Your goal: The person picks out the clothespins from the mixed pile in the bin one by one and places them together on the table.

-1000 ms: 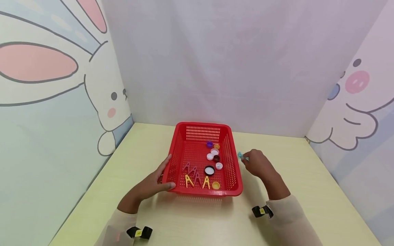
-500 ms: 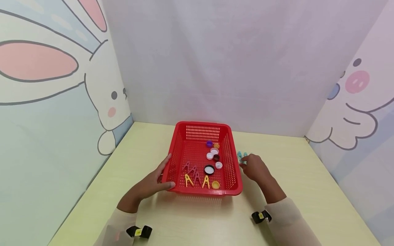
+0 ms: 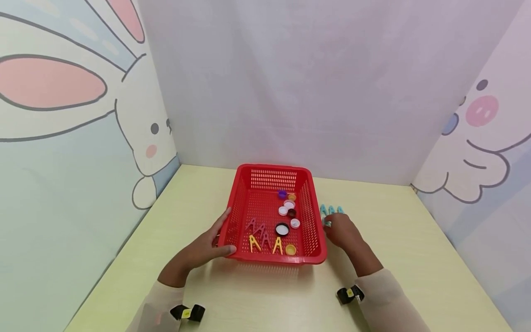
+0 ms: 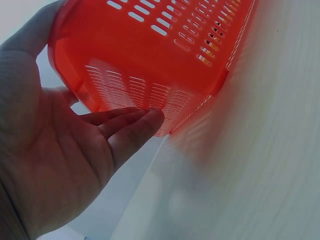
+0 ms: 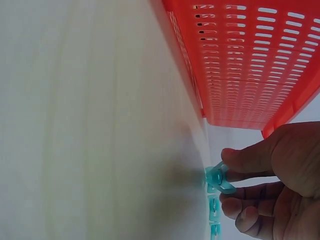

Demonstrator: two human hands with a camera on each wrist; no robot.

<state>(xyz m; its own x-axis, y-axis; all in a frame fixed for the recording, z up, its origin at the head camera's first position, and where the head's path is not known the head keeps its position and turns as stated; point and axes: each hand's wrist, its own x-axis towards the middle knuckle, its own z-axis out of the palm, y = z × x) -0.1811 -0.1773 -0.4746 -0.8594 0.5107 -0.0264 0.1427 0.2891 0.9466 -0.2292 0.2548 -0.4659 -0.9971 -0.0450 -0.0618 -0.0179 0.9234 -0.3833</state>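
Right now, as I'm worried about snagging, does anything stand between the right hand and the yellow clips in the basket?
Yes: the right wall of the red basket. The right hand pinches a teal clip outside it; the yellow clips lie inside, uncovered.

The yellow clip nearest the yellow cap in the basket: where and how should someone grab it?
Probably pinch the yellow clip at its narrow end, from above: its legs spread toward the near rim, and the walls of the red basket surround it.

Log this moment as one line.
left hand holds red basket; right hand pinches teal clip; three other teal clips in row right of basket; two yellow clips inside basket
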